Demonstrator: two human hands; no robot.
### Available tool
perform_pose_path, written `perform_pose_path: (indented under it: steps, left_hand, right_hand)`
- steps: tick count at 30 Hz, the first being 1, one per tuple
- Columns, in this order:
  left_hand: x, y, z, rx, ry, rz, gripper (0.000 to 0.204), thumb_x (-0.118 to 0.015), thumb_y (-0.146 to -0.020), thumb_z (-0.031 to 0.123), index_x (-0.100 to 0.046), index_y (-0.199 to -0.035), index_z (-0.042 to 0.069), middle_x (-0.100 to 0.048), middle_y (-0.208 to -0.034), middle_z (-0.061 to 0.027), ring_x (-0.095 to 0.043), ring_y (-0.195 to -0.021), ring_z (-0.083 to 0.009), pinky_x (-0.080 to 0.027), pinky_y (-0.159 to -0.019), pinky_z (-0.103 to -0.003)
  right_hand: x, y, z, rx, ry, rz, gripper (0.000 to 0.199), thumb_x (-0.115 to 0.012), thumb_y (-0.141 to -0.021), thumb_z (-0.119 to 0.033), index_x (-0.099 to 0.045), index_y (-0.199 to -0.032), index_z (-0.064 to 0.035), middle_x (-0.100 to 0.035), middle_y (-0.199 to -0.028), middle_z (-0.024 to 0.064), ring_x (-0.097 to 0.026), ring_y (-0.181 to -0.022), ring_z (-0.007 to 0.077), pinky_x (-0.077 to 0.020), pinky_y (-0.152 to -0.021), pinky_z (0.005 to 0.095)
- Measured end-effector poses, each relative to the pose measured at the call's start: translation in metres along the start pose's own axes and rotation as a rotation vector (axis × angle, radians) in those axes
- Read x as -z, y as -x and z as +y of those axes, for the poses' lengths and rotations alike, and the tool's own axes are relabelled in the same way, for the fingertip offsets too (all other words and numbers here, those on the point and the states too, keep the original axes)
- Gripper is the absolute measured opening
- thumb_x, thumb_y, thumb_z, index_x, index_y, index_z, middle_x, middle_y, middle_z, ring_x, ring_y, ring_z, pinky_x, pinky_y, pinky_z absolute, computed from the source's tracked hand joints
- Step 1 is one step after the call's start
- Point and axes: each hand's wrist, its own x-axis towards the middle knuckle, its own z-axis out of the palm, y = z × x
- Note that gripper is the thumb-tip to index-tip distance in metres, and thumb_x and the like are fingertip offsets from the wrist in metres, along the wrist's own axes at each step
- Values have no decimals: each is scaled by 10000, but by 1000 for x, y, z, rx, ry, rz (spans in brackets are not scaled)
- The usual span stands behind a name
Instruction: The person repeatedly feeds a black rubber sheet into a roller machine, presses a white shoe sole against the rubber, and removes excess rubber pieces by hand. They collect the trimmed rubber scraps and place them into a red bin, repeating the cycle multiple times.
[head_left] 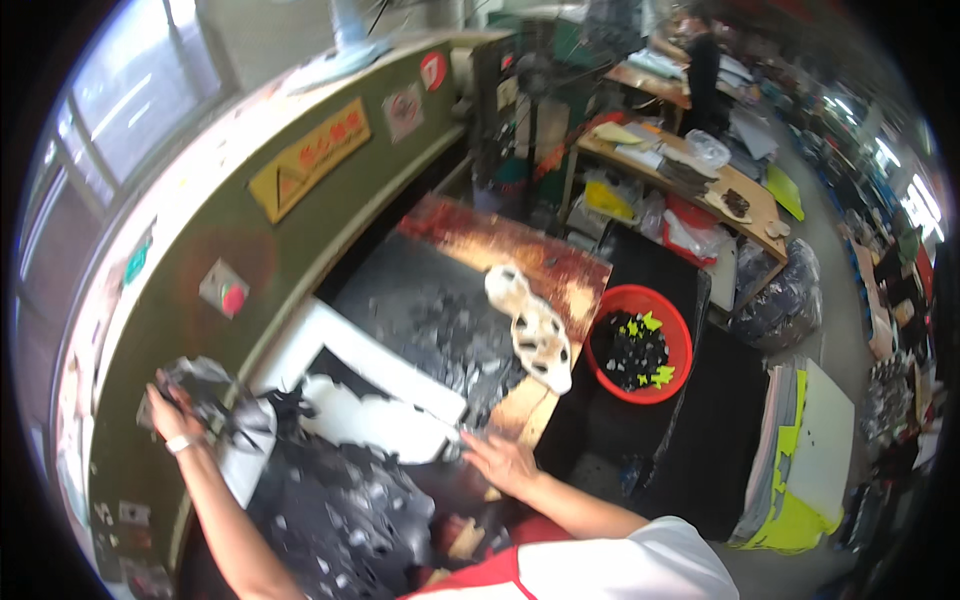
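At the far left, my left hand (172, 412) is raised, its fingers closed on a thin, dark, shiny scrap sheet (205, 385). A wristband circles that wrist. My right hand (505, 466) lies low at the centre, fingers stretched toward the corner of a white board (400, 368); whether they touch it I cannot tell. Torn black scraps lie across the board's left part. Nearer to me spreads a heap of black sheet (350, 510) with cut-out holes. Beyond the board, a white piece with dark holes (540, 335) rests on a worn board (590, 275).
A green machine beam (330, 205) with a red button (232, 298) runs along the left. To the right stands a red basin (682, 350) of black and yellow-green pieces, then stacked sheets (820, 440). A wooden table (750, 190) and a person (703, 75) are farther back.
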Motion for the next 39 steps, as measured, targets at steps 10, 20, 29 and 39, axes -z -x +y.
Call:
perform_pose_path:
  steps: [10, 20, 29, 39]
  left_hand:
    - [13, 37, 176, -555, -788, -220, 323, -539, -990, 278, -668, -1142, 24, -693, -858, -18, -565, -715, -81, -434, -637, -215]
    - [100, 322, -73, -606, -890, -1150, 318, -630, -759, -51, -657, -1067, 26, -641, -1051, -152, -656, -915, -310, -541, -783, -369]
    - [113, 341, -78, -688, -933, -1360, 435, -746, -745, 206, -616, -1131, 55, -565, -1155, -165, -575, -900, -322, -475, -803, -396]
    - [30, 178, -9, 191, 19, -4, 293, -581, -964, 340, -664, -944, 60, -591, -756, -7, -550, -660, -93, -439, -544, -262]
  right_hand:
    - [44, -15, -48, 4, -61, -6, 373, -727, -778, -130, -629, -1122, -27, -543, -1083, 171, -535, -910, 348, -456, -777, 429]
    - [31, -9, -101, 179, -87, -171, 144, -652, -833, -92, -580, -932, -17, -599, -881, 190, -582, -890, 388, -473, -799, 445]
    - [-7, -61, -62, -323, -1080, -1149, 892, -602, -804, 10, -153, -1551, -179, -495, -754, -23, -348, -570, 45, -329, -500, 221]
    - [4, -13, -74, -42, -197, -486, 613, -637, -897, -207, -379, -1442, -97, -658, -770, 232, -678, -713, 363, -526, -644, 421]
